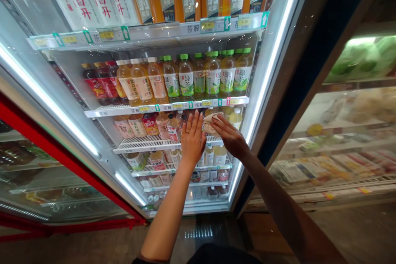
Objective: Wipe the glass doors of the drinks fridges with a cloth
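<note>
Head view: cloth [210, 126] lies under right grip [229, 134], beside left grip [193, 138].

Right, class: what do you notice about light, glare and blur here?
Head view: light strips glare white down both sides of the drinks fridge; goods at far right look smeared; the floor is dim; the cloth is clearer than those goods.

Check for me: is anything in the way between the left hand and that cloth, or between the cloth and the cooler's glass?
Nothing visible is. The left hand is right beside the beige cloth, which the right hand holds, apparently against the glass front.
</note>
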`<control>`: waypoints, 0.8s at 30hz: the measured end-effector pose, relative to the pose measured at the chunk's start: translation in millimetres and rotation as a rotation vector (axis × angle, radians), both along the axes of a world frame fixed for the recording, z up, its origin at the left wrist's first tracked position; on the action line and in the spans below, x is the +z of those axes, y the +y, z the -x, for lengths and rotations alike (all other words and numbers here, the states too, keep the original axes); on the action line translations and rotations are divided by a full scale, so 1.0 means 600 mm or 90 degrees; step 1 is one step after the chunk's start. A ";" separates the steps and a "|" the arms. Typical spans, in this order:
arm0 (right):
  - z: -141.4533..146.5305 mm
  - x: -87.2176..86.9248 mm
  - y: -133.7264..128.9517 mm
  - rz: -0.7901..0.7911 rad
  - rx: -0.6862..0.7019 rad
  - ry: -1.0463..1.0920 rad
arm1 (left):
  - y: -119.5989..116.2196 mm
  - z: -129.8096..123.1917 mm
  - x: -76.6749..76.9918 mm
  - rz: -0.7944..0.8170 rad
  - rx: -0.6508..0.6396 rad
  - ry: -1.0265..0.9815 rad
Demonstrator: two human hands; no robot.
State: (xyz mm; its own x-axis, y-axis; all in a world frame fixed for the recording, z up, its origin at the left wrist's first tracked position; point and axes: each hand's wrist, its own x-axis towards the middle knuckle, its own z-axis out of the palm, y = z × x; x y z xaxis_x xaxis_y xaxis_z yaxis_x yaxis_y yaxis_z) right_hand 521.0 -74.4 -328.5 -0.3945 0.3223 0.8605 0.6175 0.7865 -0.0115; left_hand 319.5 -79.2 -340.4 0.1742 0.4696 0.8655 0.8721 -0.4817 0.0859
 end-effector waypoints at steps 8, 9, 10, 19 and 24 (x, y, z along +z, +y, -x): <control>-0.003 0.009 -0.001 0.031 -0.016 0.014 | 0.006 -0.020 -0.001 0.000 0.003 -0.015; -0.001 0.008 -0.002 0.038 -0.013 0.008 | 0.006 -0.021 0.000 0.002 0.002 -0.014; -0.001 0.007 -0.003 0.042 -0.007 0.002 | 0.005 -0.023 0.000 0.003 0.002 -0.011; -0.013 0.007 -0.005 -0.008 -0.038 0.065 | 0.005 -0.026 -0.001 -0.004 0.007 -0.002; -0.015 0.012 -0.006 0.016 -0.018 0.043 | 0.009 -0.035 0.002 0.004 0.014 0.009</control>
